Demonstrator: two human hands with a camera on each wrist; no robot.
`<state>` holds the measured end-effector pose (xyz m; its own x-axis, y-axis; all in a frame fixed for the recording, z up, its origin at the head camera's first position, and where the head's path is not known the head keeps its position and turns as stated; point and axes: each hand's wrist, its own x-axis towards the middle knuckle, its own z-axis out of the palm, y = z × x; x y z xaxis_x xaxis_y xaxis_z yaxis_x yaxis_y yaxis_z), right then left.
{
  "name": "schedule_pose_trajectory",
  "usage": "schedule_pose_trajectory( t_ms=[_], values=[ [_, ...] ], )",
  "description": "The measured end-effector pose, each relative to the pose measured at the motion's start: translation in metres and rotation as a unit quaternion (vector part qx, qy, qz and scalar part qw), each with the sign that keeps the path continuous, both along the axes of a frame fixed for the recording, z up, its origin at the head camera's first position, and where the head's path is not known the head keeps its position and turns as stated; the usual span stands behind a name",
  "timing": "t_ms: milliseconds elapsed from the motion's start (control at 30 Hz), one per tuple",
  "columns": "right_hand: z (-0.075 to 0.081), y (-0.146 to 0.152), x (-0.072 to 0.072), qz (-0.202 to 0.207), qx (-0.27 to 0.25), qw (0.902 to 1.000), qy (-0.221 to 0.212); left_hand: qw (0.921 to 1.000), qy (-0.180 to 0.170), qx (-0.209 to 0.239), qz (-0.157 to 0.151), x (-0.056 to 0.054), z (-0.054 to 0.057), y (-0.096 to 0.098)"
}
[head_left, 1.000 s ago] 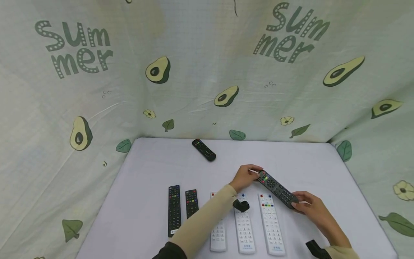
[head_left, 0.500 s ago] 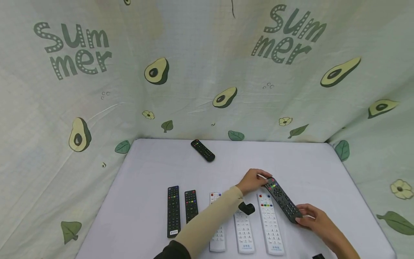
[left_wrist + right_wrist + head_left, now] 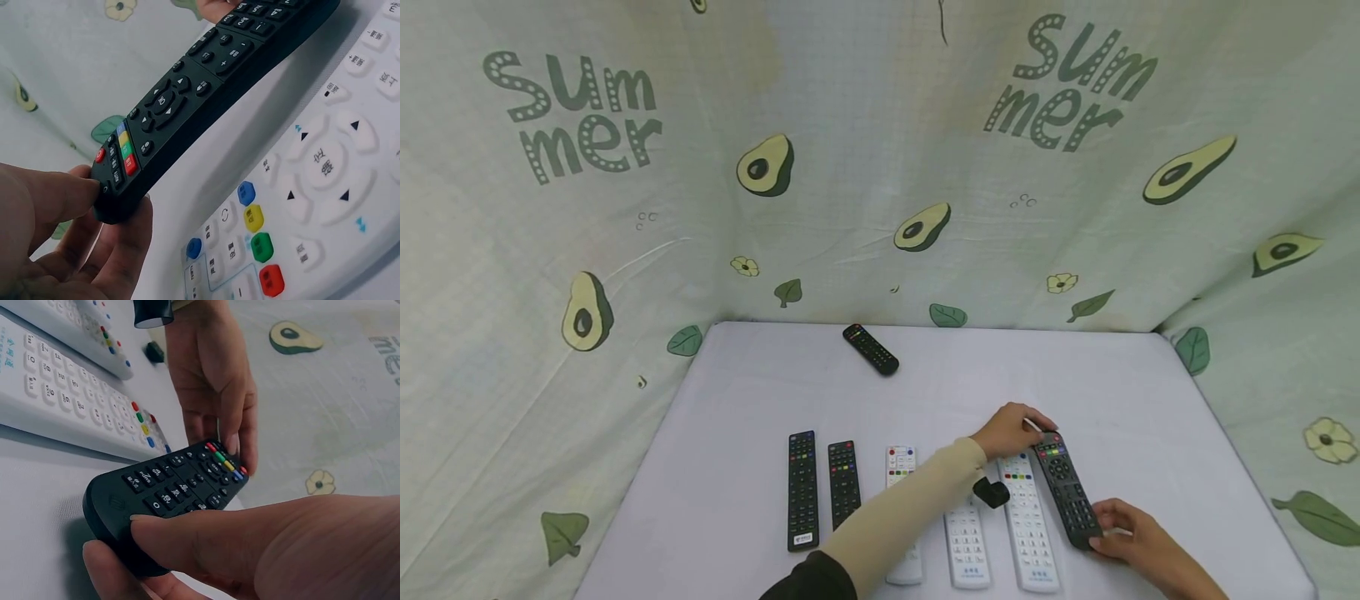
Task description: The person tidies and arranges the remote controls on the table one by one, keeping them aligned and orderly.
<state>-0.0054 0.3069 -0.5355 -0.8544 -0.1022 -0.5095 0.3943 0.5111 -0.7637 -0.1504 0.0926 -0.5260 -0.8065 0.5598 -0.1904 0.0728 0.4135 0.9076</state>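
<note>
A dark remote control [image 3: 1066, 487] with colored buttons is held between both hands, just right of the rightmost white remote [image 3: 1028, 525]. My left hand [image 3: 1011, 431] pinches its far end, thumb on top and fingers beneath, as the left wrist view shows. My right hand [image 3: 1138, 537] grips the near end, with the thumb [image 3: 181, 540] lying on the button face. In the right wrist view a shadow falls on the cloth below the remote's near end. The left sleeve [image 3: 910, 508] covers parts of the middle white remotes.
Left of the held remote stand another white remote [image 3: 967, 546], a third white remote [image 3: 900, 461], a short black remote [image 3: 844, 479] and a long black remote [image 3: 802, 492], side by side. One more black remote [image 3: 871, 349] lies slanted at the table's back edge, before the printed curtain [image 3: 835, 100].
Both hands have brought the dark remote nearer and turned it from a slant to almost parallel with the row. Its far end moved right and toward me. The other remotes stayed put.
</note>
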Motion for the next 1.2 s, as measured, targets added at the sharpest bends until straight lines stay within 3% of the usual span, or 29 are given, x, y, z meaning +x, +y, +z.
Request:
schedule_pose_trajectory(
  t_ms=[267, 700, 967, 1067, 1200],
  values=[
    [0.0, 0.004, 0.007, 0.047, -0.003, 0.9984, 0.032, 0.9987, 0.026, -0.018, -0.039, 0.001, -0.008, 0.012],
    [-0.003, 0.003, 0.01, 0.038, 0.05, 0.9977, 0.024, 0.9909, 0.075, -0.081, -0.076, 0.009, -0.009, 0.026],
    [-0.003, -0.002, 0.007, 0.011, 0.106, 0.9942, 0.018, 0.9736, 0.131, -0.124, -0.14, 0.012, -0.015, 0.024],
    [0.0, -0.003, 0.005, 0.013, 0.125, 0.9915, 0.032, 0.9747, 0.13, -0.12, -0.137, 0.013, -0.015, 0.022],
    [0.008, -0.005, 0.001, 0.016, 0.153, 0.9866, 0.052, 0.9833, 0.105, -0.095, -0.115, 0.011, -0.012, 0.016]
  ],
)
